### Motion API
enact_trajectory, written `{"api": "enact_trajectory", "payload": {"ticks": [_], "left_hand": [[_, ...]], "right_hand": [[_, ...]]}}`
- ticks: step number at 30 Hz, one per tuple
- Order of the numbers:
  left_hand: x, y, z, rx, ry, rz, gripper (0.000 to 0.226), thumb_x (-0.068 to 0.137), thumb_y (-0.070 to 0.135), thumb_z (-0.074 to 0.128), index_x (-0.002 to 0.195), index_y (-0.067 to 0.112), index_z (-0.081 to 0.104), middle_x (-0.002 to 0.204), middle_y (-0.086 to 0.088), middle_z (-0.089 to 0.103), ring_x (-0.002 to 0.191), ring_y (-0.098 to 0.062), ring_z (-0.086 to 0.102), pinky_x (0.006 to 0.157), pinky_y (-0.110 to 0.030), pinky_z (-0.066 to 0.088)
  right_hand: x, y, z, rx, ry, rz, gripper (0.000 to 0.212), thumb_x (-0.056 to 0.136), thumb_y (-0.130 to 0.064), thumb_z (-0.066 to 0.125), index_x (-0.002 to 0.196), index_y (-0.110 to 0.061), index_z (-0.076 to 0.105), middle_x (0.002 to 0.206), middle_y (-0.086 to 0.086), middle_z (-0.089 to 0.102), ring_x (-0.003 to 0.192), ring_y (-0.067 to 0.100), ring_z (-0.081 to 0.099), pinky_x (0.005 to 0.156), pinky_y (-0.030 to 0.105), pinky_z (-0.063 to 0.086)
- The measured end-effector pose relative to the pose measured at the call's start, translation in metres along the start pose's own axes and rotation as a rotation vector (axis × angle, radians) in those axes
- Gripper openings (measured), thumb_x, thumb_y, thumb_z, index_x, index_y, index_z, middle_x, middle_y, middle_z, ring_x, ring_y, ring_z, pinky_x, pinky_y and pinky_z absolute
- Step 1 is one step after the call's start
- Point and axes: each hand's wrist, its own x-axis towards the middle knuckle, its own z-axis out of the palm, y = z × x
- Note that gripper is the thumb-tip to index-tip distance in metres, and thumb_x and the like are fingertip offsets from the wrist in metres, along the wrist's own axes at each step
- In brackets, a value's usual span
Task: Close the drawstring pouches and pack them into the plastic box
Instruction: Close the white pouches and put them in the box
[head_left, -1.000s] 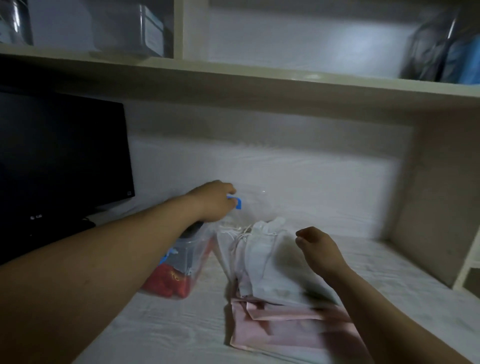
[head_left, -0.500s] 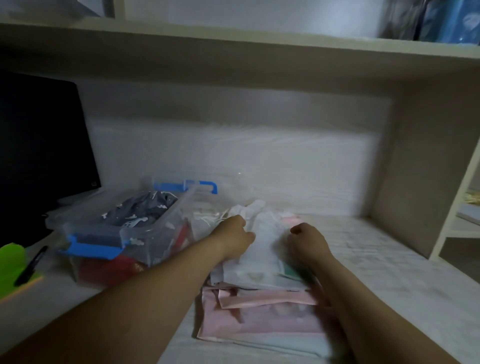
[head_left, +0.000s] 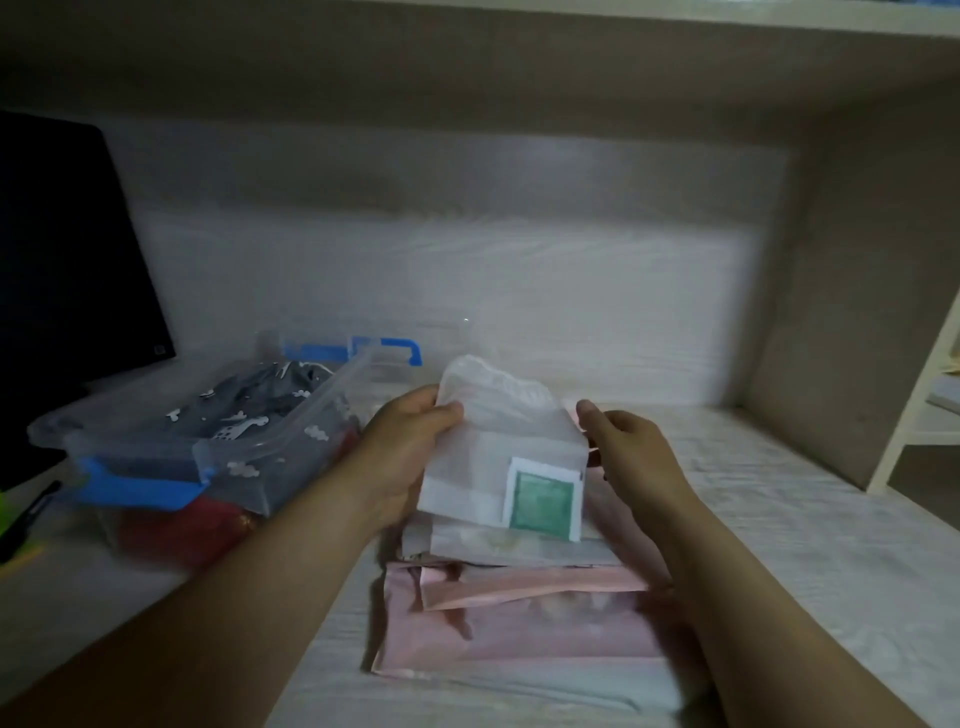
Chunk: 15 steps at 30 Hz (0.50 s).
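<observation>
A pale wood-grain desk (head_left: 779, 519) sits in a dim alcove under a shelf (head_left: 467, 62), with a dark monitor (head_left: 62, 260) cut off at the left. The left hand (head_left: 405, 447) grips a white drawstring pouch (head_left: 493, 441) above a pile of white and pink pouches (head_left: 519, 618). The right hand (head_left: 628, 452) curls at the pouch's right edge, perhaps pinching it; I can't tell. The clear plastic box (head_left: 291, 410) stands just left, its lower contents murky.

Pouch (head_left: 488, 457) above pouch stack (head_left: 519, 613); plastic box (head_left: 208, 447) left; monitor (head_left: 67, 270) behind box.
</observation>
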Motion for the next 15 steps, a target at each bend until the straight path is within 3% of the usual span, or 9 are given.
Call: {"api": "enact_trajectory", "payload": {"ticks": [1, 3, 4, 6, 8, 11, 13, 15], "left_hand": [[-0.006, 0.0, -0.004, -0.053, 0.0, -0.014, 0.025, 0.104, 0.004, 0.051, 0.118, 0.008, 0.072, 0.111, -0.02, 0.076, 0.092, -0.034, 0.072, 0.084, -0.045, 0.06], [-0.016, -0.002, -0.008, -0.119, 0.0, -0.062, 0.028, 0.103, 0.002, 0.05, 0.116, 0.01, 0.072, 0.106, -0.018, 0.078, 0.088, -0.031, 0.074, 0.081, -0.043, 0.062], [-0.02, -0.004, -0.009, -0.145, -0.004, -0.093, 0.028, 0.102, 0.002, 0.049, 0.113, 0.011, 0.073, 0.101, -0.017, 0.078, 0.085, -0.03, 0.075, 0.079, -0.043, 0.062], [-0.022, -0.006, -0.011, -0.18, -0.013, -0.14, 0.025, 0.1, 0.003, 0.05, 0.109, 0.011, 0.072, 0.093, -0.016, 0.078, 0.08, -0.029, 0.075, 0.077, -0.042, 0.06], [-0.02, -0.005, -0.014, -0.204, -0.013, -0.164, 0.021, 0.101, 0.015, 0.057, 0.116, 0.01, 0.071, 0.098, -0.016, 0.078, 0.089, -0.032, 0.075, 0.085, -0.045, 0.058], [-0.009, -0.001, -0.018, -0.204, -0.026, -0.171, 0.032, 0.1, 0.034, 0.064, 0.124, 0.014, 0.072, 0.114, -0.016, 0.076, 0.103, -0.034, 0.073, 0.089, -0.046, 0.058], [-0.004, 0.002, -0.016, -0.176, 0.003, -0.147, 0.024, 0.103, 0.025, 0.062, 0.118, 0.01, 0.073, 0.109, -0.017, 0.076, 0.093, -0.03, 0.074, 0.084, -0.04, 0.06], [-0.003, 0.0, -0.012, -0.138, 0.027, -0.134, 0.022, 0.1, 0.013, 0.062, 0.118, 0.011, 0.074, 0.107, -0.014, 0.078, 0.094, -0.028, 0.075, 0.086, -0.039, 0.06]], "right_hand": [[-0.004, -0.004, 0.002, 0.058, -0.075, 0.036, 0.046, 0.102, -0.052, 0.054, 0.091, -0.012, 0.075, 0.081, 0.003, 0.077, 0.07, 0.016, 0.071, 0.066, 0.031, 0.051], [-0.009, -0.009, 0.009, 0.245, -0.225, 0.131, 0.048, 0.1, -0.052, 0.058, 0.097, -0.008, 0.076, 0.088, 0.015, 0.078, 0.076, 0.023, 0.073, 0.07, 0.032, 0.054], [-0.013, -0.013, 0.014, 0.342, -0.282, 0.182, 0.045, 0.1, -0.047, 0.062, 0.103, -0.004, 0.074, 0.095, 0.023, 0.076, 0.081, 0.029, 0.073, 0.073, 0.033, 0.056], [-0.014, -0.014, 0.022, 0.374, -0.363, 0.173, 0.042, 0.095, -0.033, 0.071, 0.104, 0.008, 0.067, 0.091, 0.04, 0.061, 0.071, 0.033, 0.064, 0.068, 0.034, 0.052], [-0.009, -0.022, 0.024, 0.267, -0.4, 0.127, 0.031, 0.092, -0.023, 0.074, 0.099, 0.007, 0.066, 0.087, 0.036, 0.06, 0.066, 0.03, 0.057, 0.065, 0.036, 0.046], [-0.003, -0.04, 0.014, 0.323, -0.567, 0.191, 0.021, 0.096, -0.004, 0.062, 0.115, 0.005, 0.067, 0.102, 0.028, 0.074, 0.084, 0.038, 0.073, 0.075, 0.043, 0.062], [0.0, -0.047, 0.009, 0.393, -0.703, 0.223, 0.03, 0.098, -0.009, 0.059, 0.125, 0.003, 0.063, 0.105, 0.023, 0.074, 0.09, 0.034, 0.074, 0.072, 0.039, 0.063], [0.004, -0.045, 0.014, 0.437, -0.674, 0.201, 0.037, 0.102, -0.023, 0.057, 0.129, 0.001, 0.064, 0.114, 0.02, 0.073, 0.099, 0.032, 0.072, 0.08, 0.038, 0.061]]}}
